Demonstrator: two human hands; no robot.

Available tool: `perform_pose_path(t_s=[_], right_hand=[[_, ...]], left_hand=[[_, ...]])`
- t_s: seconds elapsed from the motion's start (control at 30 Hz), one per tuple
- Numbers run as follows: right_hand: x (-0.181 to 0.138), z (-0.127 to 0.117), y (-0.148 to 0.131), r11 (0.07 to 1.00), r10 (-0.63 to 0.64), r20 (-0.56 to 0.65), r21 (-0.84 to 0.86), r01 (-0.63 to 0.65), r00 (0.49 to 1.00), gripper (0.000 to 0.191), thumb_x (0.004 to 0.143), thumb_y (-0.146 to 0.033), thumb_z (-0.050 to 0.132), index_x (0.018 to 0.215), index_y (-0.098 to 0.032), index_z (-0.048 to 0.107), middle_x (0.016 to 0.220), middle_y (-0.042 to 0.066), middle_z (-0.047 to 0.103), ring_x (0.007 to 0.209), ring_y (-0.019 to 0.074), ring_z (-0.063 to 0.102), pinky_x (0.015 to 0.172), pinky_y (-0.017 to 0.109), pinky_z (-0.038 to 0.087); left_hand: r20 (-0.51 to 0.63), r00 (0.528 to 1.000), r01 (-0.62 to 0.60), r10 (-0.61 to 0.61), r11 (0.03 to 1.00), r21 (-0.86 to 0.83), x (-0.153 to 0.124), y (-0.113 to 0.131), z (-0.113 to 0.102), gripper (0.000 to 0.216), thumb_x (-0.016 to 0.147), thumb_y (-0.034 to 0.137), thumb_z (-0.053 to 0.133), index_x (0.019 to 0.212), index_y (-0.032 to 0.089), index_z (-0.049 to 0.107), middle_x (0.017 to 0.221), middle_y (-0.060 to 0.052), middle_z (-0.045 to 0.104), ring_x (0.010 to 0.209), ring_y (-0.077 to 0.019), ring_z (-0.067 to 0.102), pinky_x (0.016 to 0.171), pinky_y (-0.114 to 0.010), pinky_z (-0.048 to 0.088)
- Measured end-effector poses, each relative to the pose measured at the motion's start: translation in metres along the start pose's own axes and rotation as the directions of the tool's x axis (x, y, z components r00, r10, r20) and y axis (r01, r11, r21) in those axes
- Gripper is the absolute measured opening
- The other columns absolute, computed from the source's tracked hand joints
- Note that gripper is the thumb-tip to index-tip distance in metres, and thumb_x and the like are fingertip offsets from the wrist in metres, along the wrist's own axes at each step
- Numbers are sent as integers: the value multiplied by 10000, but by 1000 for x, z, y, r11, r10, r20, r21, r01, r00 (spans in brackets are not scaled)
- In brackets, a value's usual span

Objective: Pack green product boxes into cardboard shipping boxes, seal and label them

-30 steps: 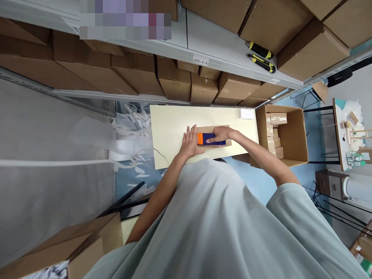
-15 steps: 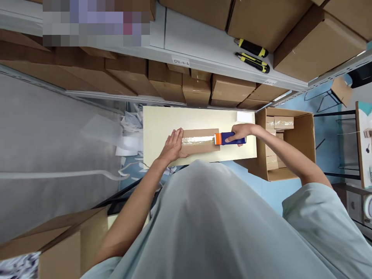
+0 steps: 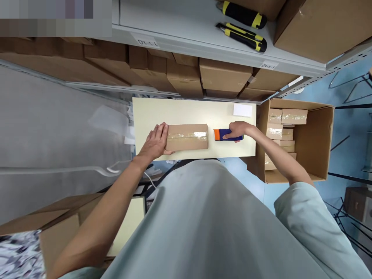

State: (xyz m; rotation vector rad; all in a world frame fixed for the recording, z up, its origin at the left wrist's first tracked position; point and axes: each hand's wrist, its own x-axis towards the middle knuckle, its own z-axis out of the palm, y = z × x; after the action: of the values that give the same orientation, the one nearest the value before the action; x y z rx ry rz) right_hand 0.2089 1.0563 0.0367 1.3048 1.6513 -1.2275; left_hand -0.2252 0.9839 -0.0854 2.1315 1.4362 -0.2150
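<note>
A small brown cardboard box (image 3: 187, 143) lies lengthwise on the cream tabletop (image 3: 174, 112), with shiny clear tape along the middle of its top. My left hand (image 3: 154, 142) grips the box's left end, fingers over the far side and thumb low on the near side. To the right of the box, separated by a narrow gap, is a blue and orange tape dispenser (image 3: 221, 134). My right hand (image 3: 237, 130) is wrapped round the blue part of it, with the orange end facing the box.
A large open carton (image 3: 316, 143) at the right holds several taped boxes. A white block (image 3: 242, 110) sits at the table's far right. Two utility knives (image 3: 244, 27) lie on the shelf (image 3: 174, 27) above. Another open carton (image 3: 62, 232) stands at lower left.
The tape dispenser has come away from the box's right edge, leaving a gap. The box and my left hand have shifted left, and the view has moved closer.
</note>
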Motion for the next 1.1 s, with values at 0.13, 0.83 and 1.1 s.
perform_pose_path(t_s=[0.13,0.83,1.1], right_hand=[[7,11,-14,996,19,-101,-86,-28,995,496,1013,-630,755,1007,-140,829,831,136,852,916,320,820,772,344,546],[-13,104,-40,944,330,-509,181,-276,795,515,1139,-550,537,1350,-110,701,1308,241,800,1227,352,775,969,374,579],[-81,53,-84,969,229,-624,221,-113,747,517,1125,-447,499,1536,-137,541,1299,188,817,1211,383,783,926,375,566]], left_hand=[[11,999,34,-34,999,23,0,6,-2,1481,756,639,908,1811,23,72,1864,-336,125,1732,-563,119,1394,-681,179],[-175,958,-268,229,931,-248,6,139,-25,1140,958,767,702,1824,199,227,1835,-251,330,1755,-461,156,1394,-677,182],[-370,800,-576,472,778,-251,11,191,-85,803,1002,673,714,1683,291,528,1615,-188,612,1541,-409,550,1312,-593,397]])
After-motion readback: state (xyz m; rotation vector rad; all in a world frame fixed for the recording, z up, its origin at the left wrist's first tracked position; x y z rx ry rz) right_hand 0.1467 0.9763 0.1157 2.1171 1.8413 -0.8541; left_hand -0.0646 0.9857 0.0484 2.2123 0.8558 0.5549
